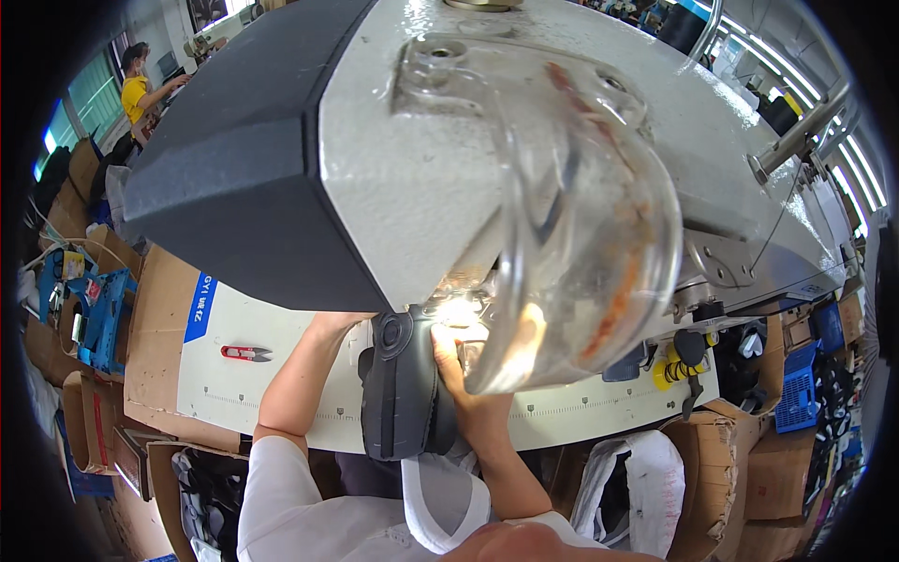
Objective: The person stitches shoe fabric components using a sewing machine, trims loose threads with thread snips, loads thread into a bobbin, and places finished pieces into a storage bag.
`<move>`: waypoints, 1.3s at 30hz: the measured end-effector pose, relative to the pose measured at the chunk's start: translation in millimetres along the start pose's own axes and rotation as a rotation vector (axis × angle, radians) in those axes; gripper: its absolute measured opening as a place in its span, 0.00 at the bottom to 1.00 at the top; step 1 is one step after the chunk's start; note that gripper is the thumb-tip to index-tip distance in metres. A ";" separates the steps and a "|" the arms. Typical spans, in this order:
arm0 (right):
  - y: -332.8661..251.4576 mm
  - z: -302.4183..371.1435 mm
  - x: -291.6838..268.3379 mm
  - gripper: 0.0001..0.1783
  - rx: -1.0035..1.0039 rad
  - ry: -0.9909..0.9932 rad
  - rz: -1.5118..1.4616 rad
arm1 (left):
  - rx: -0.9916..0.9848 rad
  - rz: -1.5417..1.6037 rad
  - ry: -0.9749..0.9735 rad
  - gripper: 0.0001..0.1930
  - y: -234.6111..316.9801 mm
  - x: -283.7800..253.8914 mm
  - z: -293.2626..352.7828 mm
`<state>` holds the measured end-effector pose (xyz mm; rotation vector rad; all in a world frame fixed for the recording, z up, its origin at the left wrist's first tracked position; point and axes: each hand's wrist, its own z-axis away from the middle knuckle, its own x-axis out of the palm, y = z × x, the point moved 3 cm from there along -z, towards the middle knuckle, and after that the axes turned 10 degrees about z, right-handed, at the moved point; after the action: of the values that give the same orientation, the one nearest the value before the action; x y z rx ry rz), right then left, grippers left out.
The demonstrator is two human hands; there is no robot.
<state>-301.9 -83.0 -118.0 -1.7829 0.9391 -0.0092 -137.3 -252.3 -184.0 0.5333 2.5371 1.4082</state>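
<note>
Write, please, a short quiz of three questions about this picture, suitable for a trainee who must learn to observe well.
1. True or false: the red-handled snips lie on the table, left of the left forearm.

2. Which colour is the plastic basket at the right?
a) yellow
b) white
c) blue

3. Which hand is less hidden by the machine head and shows right beside the dark piece?

Key: 1. True. 2. c. 3. The right hand.
</note>
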 end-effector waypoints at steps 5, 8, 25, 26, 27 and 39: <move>4.5 0.9 2.5 0.11 -0.146 -0.075 0.143 | -0.021 -0.055 -0.047 0.17 -1.6 2.5 -10.6; 3.0 -3.4 3.1 0.11 -0.091 0.023 0.067 | -0.031 -0.091 -0.077 0.17 -1.1 5.3 -14.2; -2.5 -22.4 -32.3 0.35 0.029 -0.609 0.052 | 0.147 -0.288 0.255 0.08 74.7 41.2 3.5; -8.8 -22.7 -35.6 0.31 -0.098 -0.567 0.124 | 0.197 -0.383 0.230 0.08 81.9 41.6 8.8; -16.0 -19.5 -37.3 0.28 -0.223 -0.524 0.193 | 0.184 -0.394 0.236 0.08 89.8 36.8 17.3; 38.2 108.6 31.4 0.03 -0.958 -0.439 0.598 | -0.361 -1.198 0.283 0.17 100.0 -110.1 228.9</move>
<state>-256.3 -19.8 -208.3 -2.1007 1.2004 1.3490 62.0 -69.5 -221.4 -1.1189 1.9480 1.3415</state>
